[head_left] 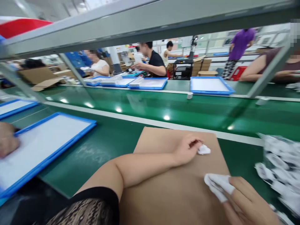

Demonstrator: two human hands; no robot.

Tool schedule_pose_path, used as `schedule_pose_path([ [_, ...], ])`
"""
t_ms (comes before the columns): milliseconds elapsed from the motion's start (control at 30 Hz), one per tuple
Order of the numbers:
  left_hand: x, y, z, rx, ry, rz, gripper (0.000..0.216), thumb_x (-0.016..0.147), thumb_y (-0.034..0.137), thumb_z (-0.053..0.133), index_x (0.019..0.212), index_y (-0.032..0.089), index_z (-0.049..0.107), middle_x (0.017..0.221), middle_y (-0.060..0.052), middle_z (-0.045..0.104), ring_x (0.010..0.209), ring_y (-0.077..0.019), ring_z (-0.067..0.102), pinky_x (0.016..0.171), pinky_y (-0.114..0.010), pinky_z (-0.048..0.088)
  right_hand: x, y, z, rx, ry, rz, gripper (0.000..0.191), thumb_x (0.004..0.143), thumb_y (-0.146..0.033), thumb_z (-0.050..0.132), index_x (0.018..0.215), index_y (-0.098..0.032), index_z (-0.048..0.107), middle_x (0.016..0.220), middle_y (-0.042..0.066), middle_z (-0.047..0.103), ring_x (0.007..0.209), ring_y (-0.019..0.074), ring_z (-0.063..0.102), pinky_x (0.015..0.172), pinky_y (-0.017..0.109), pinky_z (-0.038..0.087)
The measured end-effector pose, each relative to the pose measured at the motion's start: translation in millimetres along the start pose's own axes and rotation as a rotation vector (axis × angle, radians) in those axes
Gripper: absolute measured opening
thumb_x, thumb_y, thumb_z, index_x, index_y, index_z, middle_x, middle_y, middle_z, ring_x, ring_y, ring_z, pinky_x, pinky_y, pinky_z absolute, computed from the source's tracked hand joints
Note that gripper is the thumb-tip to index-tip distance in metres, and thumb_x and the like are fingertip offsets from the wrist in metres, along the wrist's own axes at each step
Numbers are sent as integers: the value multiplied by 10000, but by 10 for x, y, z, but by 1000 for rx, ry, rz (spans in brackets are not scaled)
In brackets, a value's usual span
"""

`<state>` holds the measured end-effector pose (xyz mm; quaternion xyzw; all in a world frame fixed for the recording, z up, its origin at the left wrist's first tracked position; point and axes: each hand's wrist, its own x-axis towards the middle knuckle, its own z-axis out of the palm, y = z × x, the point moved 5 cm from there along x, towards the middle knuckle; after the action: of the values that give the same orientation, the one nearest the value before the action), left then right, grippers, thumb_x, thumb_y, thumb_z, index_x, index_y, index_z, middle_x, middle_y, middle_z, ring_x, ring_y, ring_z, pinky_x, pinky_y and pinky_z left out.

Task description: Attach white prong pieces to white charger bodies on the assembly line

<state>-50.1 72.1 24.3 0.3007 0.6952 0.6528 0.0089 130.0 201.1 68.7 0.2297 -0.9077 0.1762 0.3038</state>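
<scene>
My left hand (187, 150) is curled almost shut, pinching a small white scrap (203, 150) at the fingertips, above the top part of a brown cardboard sheet (159, 140). My right hand (248, 200) is partly closed, its fingers gripping a folded white piece (217, 186) at the sheet's lower right edge; I can't tell whether it is cloth or foam. Both white pieces look soft.

The sheet lies on a green conveyor bench (98, 150). Just right of the sheet, a heap of white items in clear plastic (278, 168) sits at the bench's right edge, blurred. Left of the sheet is a blue-framed white tray (39, 150), with another person's hand (7, 140) on its left edge. Beyond a white rail (164, 123), more blue-framed trays (209, 86) line the far belt, and a co-worker in a black shirt (157, 61) reaches over them.
</scene>
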Motion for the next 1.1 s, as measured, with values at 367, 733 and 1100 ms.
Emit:
schedule_pose_path([
  [367, -68, -105, 23, -110, 26, -146, 475, 765, 538, 776, 1056, 170, 702, 863, -53, 710, 795, -192, 692, 775, -327, 572, 82, -44, 123, 127, -102, 248, 335, 813, -25, 561, 1068, -209, 680, 921, 55, 691, 862, 206, 597, 738, 301, 477],
  [733, -128, -97, -33, -25, 35, -219, 664, 688, 664, 805, 1126, 178, 692, 1056, -100, 735, 981, -257, 686, 901, -386, 546, 44, 14, 247, 64, -220, 318, 274, 799, -129, 659, 1056, -200, 725, 919, 45, 704, 856, 204, 601, 724, 288, 454],
  [1100, -227, -122, 4, -39, -63, -288, 576, 711, 648, 796, 1017, 171, 695, 994, -112, 762, 945, -276, 728, 890, -417, 594, 17, 37, 343, 191, -279, 371, 303, 774, -103, 649, 1051, -200, 727, 930, 42, 704, 909, 201, 636, 831, 289, 501],
])
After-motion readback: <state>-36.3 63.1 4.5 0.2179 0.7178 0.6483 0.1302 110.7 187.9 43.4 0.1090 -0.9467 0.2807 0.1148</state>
